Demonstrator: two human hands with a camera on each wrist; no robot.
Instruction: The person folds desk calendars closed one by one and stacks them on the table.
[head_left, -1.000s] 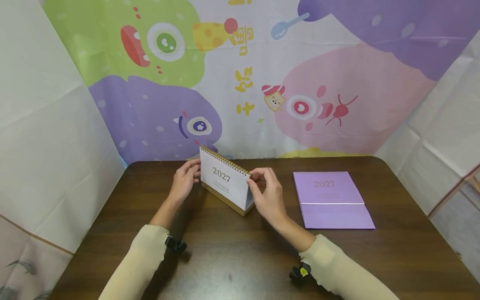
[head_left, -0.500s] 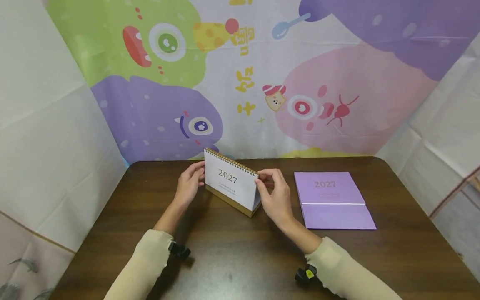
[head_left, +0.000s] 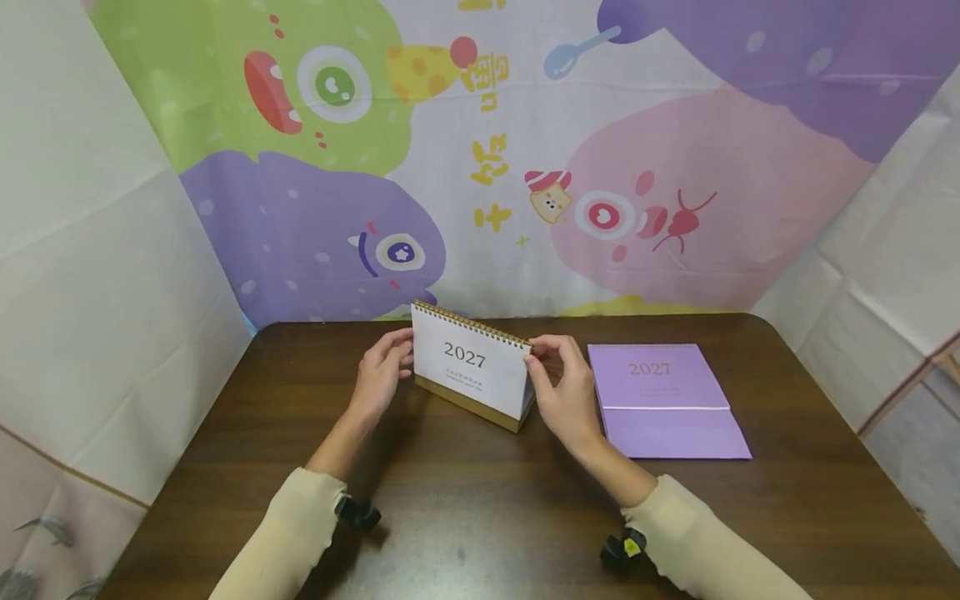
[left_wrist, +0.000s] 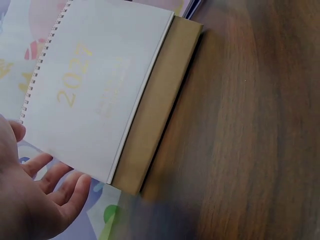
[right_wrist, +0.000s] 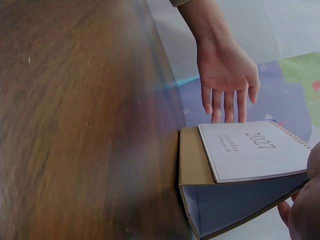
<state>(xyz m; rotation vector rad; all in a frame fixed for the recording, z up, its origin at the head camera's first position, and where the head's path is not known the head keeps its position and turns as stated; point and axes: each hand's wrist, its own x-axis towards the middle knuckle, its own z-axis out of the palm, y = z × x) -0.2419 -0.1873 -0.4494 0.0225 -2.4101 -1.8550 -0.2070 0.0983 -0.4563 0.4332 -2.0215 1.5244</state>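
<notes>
A white spiral-bound desk calendar marked 2027 stands tent-like on its gold-brown base near the middle of the table. My right hand pinches its upper right corner, thumb on the front cover and fingers behind. At the opposite side edge is my left hand, its fingers loosely extended. In the right wrist view those left fingers are nearly straight, tips right at the calendar's edge. The left wrist view shows the cover, the gold base strip and the left hand beside the spiral end.
A purple 2027 calendar lies to the right, close to my right hand. The dark wooden table ends at the back against a cartoon-printed cloth. White cloth walls flank both sides.
The white calendar has moved right and turned so its cover faces more toward me. Both hands have moved right along with it, while the purple calendar has stayed put.
</notes>
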